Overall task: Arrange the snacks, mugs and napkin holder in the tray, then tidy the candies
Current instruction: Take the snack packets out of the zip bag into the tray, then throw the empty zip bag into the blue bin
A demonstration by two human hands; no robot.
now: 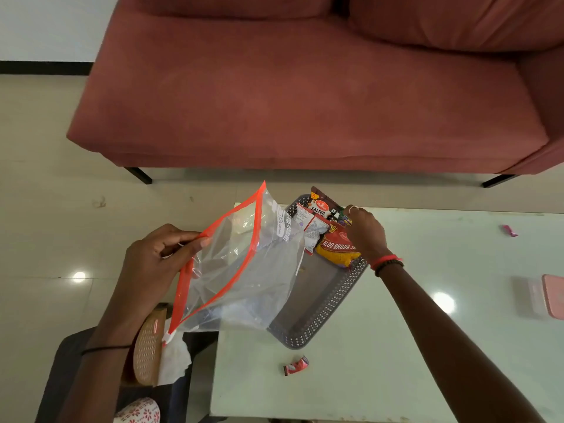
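thumb and forefinger of the left hand (158, 257) pinch the orange-edged rim of the clear zip bag (244, 279); the bag hangs open to the right of that hand and veils the near-left wall of the dark perforated tray (332, 303). the right hand (366, 233) rests, fingers curled downward, on the snack packets at the tray's far end; whether it grips one cannot be told, as something small and dark at its fingertips is hard to make out. a salted packet (319, 209) lies just left of this hand, and an aloo bhujia packet (337, 248) lies beside the wrist. a red candy (296, 365) lies on the table (381, 377) left of the right forearm, and a pink candy (509, 230) lies well to that hand's right. a pink-lidded box (554, 296) is cut off by the frame edge.
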